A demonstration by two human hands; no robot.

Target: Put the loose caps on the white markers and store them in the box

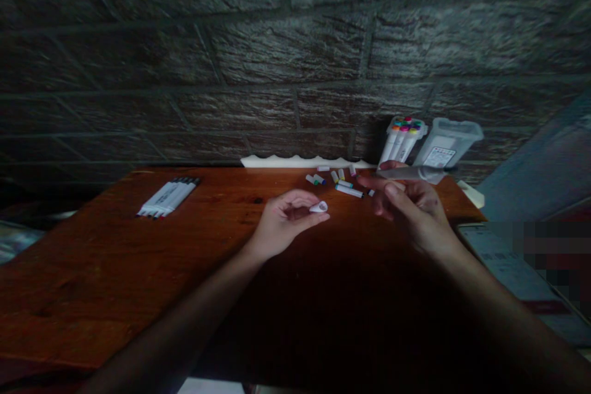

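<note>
The left hand (285, 221) pinches a small white hollow cap (318, 207), left of the clear plastic holder (420, 130) packed with multicoloured-tipped white markers (401, 145); the right hand (413, 203), closed on a blurred whitish marker-like stick (420, 173), hides the holder's base. Beside that stands a translucent labelled container (457, 129).

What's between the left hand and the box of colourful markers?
The head view shows small white pieces with coloured ends, probably marker caps, scattered on the wooden table there.

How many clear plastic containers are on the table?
2: one container holds markers near the wall; the other container, with a label, is just right of it. Both are beyond the right hand.
</note>
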